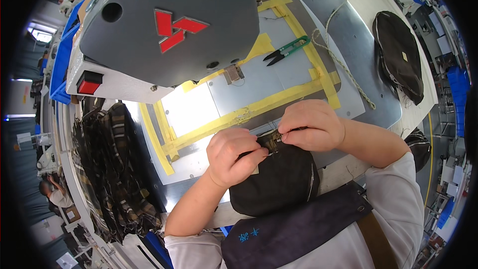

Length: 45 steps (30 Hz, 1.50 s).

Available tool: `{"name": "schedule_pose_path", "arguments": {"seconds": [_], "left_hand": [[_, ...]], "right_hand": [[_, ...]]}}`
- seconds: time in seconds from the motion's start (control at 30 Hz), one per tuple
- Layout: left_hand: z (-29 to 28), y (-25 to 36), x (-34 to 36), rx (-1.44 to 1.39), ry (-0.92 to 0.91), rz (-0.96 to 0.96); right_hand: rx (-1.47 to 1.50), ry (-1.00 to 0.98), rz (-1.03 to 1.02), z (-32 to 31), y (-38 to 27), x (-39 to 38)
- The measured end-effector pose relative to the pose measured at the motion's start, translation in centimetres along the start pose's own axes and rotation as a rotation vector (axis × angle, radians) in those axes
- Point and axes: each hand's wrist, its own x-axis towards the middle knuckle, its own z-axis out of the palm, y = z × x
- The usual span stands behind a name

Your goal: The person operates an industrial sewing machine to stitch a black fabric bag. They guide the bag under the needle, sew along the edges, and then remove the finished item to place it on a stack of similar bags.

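Both my hands grip the upper edge of a black fabric bag (274, 184), which lies at the near edge of the machine table against my apron. My left hand (234, 157) pinches the edge on the left side, fingers curled. On the other side of the edge, my right hand (313, 127) is closed with thumb and fingertips together. Between them shows a short brownish strip (270, 142) with loose threads; its exact kind is too small to tell. A silver zipper (312, 182) runs down the bag's right side.
A large grey sewing machine head (174, 25) overhangs the back left, with a red switch (89, 83) below. Yellow tape (249, 109) frames the work plate. Green-handled thread snips (286, 50), a pale cord (348, 69) and another black bag (398, 57) lie right. Plaid fabric pieces (112, 169) hang left.
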Motion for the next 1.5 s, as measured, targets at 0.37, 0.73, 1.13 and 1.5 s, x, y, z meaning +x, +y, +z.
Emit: {"name": "schedule_pose_path", "arguments": {"seconds": [0.37,0.73,1.13,1.5], "left_hand": [[-0.1,0.0,0.0,-0.023,-0.036,-0.022],[-0.1,-0.1,0.1,-0.044,-0.037,-0.01],[0.4,1.1,0.6,0.067,-0.059,0.077],[0.6,1.3,0.6,0.056,-0.073,0.084]], "right_hand": [[0.017,0.014,0.079,0.2,-0.1,0.2],[0.034,0.007,0.097,0.2,0.0,0.1],[-0.056,0.013,0.105,0.2,-0.3,0.5],[-0.067,0.041,0.019,-0.2,0.0,0.1]]}}
